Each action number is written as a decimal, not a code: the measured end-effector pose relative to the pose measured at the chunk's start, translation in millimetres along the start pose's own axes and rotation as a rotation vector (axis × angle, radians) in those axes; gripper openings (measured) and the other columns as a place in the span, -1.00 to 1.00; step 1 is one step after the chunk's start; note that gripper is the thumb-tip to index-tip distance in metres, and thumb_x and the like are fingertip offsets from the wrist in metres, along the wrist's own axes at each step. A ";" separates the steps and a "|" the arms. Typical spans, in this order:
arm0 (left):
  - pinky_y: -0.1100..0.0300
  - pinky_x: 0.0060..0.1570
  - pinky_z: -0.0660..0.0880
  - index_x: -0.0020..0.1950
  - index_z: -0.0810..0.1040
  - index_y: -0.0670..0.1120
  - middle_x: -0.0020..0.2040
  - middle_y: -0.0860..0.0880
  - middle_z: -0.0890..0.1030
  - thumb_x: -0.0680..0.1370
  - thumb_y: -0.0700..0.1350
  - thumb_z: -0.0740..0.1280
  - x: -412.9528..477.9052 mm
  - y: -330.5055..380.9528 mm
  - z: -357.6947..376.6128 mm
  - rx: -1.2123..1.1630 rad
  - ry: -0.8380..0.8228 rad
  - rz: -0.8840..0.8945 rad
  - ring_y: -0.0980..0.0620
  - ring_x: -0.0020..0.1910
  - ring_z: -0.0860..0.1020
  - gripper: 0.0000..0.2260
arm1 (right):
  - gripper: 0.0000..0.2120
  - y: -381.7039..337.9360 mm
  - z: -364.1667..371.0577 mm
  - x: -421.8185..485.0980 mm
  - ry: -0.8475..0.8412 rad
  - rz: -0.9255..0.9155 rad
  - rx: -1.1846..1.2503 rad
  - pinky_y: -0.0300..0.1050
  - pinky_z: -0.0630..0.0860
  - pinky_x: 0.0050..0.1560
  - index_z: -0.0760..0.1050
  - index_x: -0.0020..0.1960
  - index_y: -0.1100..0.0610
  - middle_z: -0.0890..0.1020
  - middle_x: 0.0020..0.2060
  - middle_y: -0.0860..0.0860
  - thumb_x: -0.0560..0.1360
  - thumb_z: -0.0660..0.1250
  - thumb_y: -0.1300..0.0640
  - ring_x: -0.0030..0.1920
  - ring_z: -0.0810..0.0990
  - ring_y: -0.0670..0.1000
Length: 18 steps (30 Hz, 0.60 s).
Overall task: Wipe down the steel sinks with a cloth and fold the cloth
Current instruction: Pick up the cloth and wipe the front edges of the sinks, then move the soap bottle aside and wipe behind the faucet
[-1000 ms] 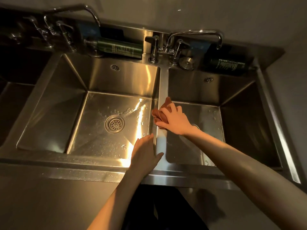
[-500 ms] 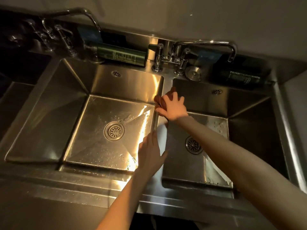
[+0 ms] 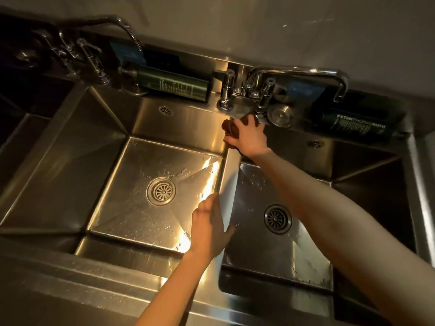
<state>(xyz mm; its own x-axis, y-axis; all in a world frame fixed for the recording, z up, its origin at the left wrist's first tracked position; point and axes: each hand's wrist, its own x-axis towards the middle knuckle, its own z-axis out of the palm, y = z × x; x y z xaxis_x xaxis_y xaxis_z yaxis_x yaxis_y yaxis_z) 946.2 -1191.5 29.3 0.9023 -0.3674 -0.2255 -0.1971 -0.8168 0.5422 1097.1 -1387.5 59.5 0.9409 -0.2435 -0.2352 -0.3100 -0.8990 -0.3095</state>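
Note:
Two steel sinks sit side by side, the left sink (image 3: 131, 198) and the right sink (image 3: 266, 250), split by a narrow steel divider (image 3: 229, 175). My right hand (image 3: 249, 138) presses a bunched brown cloth (image 3: 229, 128) onto the far end of the divider, just below the faucet base. My left hand (image 3: 209, 229) lies flat on the near end of the divider, fingers together, holding nothing. Water drops cover both sink floors.
A chrome faucet (image 3: 294, 76) with two handles rises behind the divider, and a round metal plug (image 3: 281, 115) lies beside it. Dark green bottles lie on the back ledge at left (image 3: 173, 84) and right (image 3: 353, 124). Another faucet (image 3: 89, 50) stands at far left.
My right hand has slid the cloth along the divider away from me, from its middle up to the faucet base. My left hand has stayed on the near end.

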 end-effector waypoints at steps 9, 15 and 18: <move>0.03 0.30 0.25 0.50 0.12 -0.10 0.42 -0.07 0.28 0.46 0.22 0.29 21.6 1.5 -6.1 0.225 -0.072 0.104 -0.09 0.34 0.28 -0.26 | -0.61 10.6 21.1 -48.6 0.130 -0.168 0.011 0.04 0.48 -0.02 0.48 0.19 0.04 0.43 0.19 0.15 0.44 0.30 -0.14 0.10 0.41 0.25; 0.00 0.40 0.15 0.53 0.07 -0.06 0.48 -0.05 0.20 0.40 0.40 -0.23 30.4 0.4 -33.0 0.295 -0.111 0.123 -0.06 0.43 0.19 -0.18 | -0.61 24.7 33.9 -81.7 -0.010 -0.282 0.050 0.03 0.43 0.01 0.51 0.11 0.05 0.52 0.10 0.07 0.45 0.20 -0.19 0.13 0.43 0.13; 0.01 0.42 0.16 0.52 0.09 -0.04 0.48 -0.06 0.18 0.51 0.34 -0.03 58.7 10.2 -45.1 0.235 -0.100 0.144 -0.06 0.44 0.16 -0.31 | -0.58 43.6 16.4 -95.1 0.008 -0.081 0.155 0.04 0.41 0.18 0.42 0.25 -0.02 0.31 0.30 0.05 0.45 0.35 -0.13 0.24 0.29 0.15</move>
<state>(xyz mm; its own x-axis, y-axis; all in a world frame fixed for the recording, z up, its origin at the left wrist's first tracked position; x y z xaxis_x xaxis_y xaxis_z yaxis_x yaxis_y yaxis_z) 1014.4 -1201.4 58.1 0.8186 -0.5195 -0.2450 -0.4142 -0.8294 0.3749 991.8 -1397.6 53.3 0.9645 -0.1764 -0.1966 -0.2501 -0.8489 -0.4656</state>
